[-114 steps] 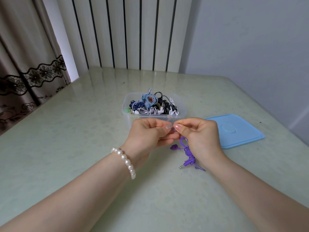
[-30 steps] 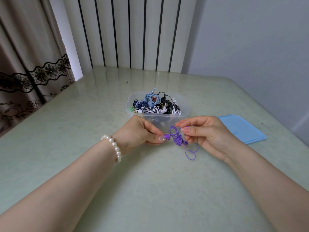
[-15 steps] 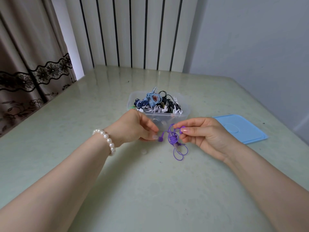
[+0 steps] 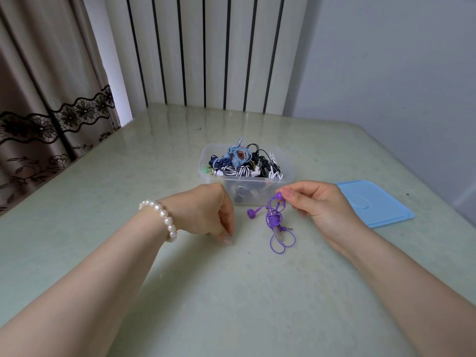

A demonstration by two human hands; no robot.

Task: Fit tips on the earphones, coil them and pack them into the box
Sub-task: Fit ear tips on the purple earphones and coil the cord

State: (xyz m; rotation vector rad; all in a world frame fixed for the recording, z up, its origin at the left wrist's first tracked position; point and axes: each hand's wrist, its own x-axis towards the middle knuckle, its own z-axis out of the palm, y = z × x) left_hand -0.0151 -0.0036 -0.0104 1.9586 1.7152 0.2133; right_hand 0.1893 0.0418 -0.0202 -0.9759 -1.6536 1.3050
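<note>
My right hand (image 4: 319,202) pinches one bud of the purple earphones (image 4: 274,219) and holds them just above the table. Their cord is wound into a small bundle, with loose loops trailing onto the table and the jack sticking out to the right. The other purple bud (image 4: 251,213) hangs free to the left. My left hand (image 4: 206,212), with a pearl bracelet on its wrist, is lowered to the table left of the earphones. Its fingertips pinch together on a small clear ear tip (image 4: 228,240), which is barely visible. The clear plastic box (image 4: 203,163) stands just behind both hands.
The box holds several coiled earphones in blue, black, white and striped colours. Its blue lid (image 4: 373,204) lies flat on the table right of my right hand. A curtain hangs at the left and a striped wall panel stands behind the pale green table (image 4: 257,305).
My left hand has let go of the purple earphones and dropped left to the table, onto the small clear tip. My right hand alone holds the earphones, slightly further right.
</note>
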